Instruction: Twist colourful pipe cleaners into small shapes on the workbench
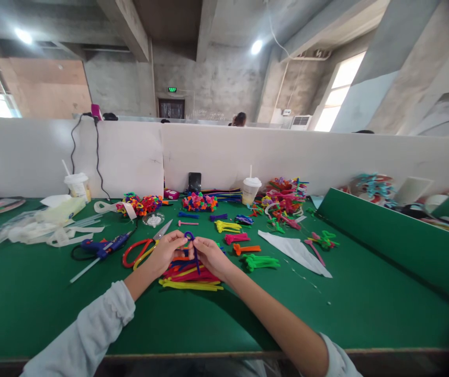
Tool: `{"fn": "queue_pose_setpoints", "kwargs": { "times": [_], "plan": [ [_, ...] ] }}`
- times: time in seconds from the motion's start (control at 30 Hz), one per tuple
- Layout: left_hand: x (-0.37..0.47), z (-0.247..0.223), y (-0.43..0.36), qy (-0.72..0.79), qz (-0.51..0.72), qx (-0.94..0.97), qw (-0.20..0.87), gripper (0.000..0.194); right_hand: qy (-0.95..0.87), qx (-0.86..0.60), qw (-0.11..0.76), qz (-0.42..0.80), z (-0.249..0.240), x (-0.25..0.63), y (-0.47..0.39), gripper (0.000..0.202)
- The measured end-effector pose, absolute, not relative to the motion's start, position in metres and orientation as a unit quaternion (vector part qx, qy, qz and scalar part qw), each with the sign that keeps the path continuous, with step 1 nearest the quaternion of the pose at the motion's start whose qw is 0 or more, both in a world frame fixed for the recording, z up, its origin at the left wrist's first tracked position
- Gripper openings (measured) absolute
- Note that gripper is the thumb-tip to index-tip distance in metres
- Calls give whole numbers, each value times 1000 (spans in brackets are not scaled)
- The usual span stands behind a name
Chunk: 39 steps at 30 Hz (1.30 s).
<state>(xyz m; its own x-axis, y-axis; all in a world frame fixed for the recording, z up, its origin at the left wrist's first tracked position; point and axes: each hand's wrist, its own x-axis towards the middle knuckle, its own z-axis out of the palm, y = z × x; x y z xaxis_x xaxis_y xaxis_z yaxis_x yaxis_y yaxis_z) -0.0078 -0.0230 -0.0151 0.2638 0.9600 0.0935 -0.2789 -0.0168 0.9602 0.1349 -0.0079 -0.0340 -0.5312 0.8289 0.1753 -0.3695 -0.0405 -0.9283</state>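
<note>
A dark blue pipe cleaner [189,235], bent into a loop at its top, is pinched between my two hands. My left hand [169,250] grips one side of it with thumb and fingers. On its other side my right hand [211,254] holds it, and a straight tail hangs down between them. Below my hands lies a pile of loose pipe cleaners [191,285] in yellow, red, orange and blue. To the right are small bundles of bent pipe cleaners: yellow [227,226], pink [237,238], orange [247,249] and green [261,262].
Scissors [142,250] and a blue glue gun [104,246] lie at the left. Lidded cups [251,191] stand by the white partition [306,157]. A green panel [385,235] rises at the right. White paper [295,252] and heaped colourful pieces [285,196] lie nearby.
</note>
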Motion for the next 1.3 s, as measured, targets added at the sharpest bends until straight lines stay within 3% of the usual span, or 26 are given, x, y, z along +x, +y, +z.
{"fn": "queue_pose_setpoints", "kwargs": {
  "times": [0.2,0.4,0.5,0.7,0.77,0.83,1.03,1.3],
  "plan": [
    [-6,-19,-21,330,507,495,623,22,-503,-196,442,716,-31,131,-13,27],
    [-4,-15,-22,351,492,574,553,19,-547,-243,472,647,-30,130,-15,29],
    [-7,-10,-24,383,454,637,492,19,-641,-300,480,518,-28,133,-17,26],
    [-13,-7,-28,430,421,702,381,16,-814,-388,415,120,-25,141,-21,18],
    [-13,-8,-29,436,414,701,383,15,-824,-386,406,80,-26,141,-21,16],
    [-14,-8,-28,441,416,701,376,15,-813,-385,417,133,-27,140,-20,15],
    [-12,-10,-28,444,425,708,348,15,-662,-348,477,462,-31,134,-13,10],
    [-8,-14,-29,423,452,707,341,12,-606,-318,502,529,-34,130,-14,12]
  ]
}}
